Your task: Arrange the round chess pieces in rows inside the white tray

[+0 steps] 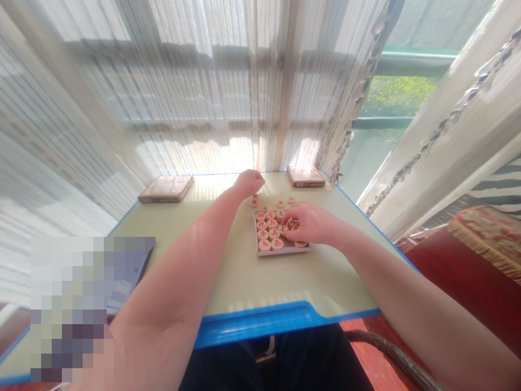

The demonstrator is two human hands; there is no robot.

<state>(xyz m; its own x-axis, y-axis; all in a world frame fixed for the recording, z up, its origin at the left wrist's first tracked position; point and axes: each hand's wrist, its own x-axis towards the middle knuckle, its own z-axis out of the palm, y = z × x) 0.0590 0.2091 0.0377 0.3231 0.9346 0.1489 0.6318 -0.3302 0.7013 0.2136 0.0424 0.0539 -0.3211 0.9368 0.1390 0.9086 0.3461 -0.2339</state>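
A shallow open box (284,251) stands on the table and holds rows of round wooden xiangqi pieces (275,233), mostly with red characters. My right hand (311,222) reaches in from the right, its thumb and fingers closed around a xiangqi piece (284,230) in the box. Part of the box's right side is hidden beneath this hand. Beyond the box, my left hand (248,183) is curled with its fingertips together; what it holds, if anything, is hidden. Below it sit a few loose pieces (254,201), and others (280,204) lie just behind the box.
Two flat closed boxes stand at the far edge, one at left (166,189) and one at right (306,176). The pale table (236,282) has a blue rim with a groove (260,324) in front. A dark folded object (138,271), partly pixelated, lies left. Curtains (203,98) hang behind.
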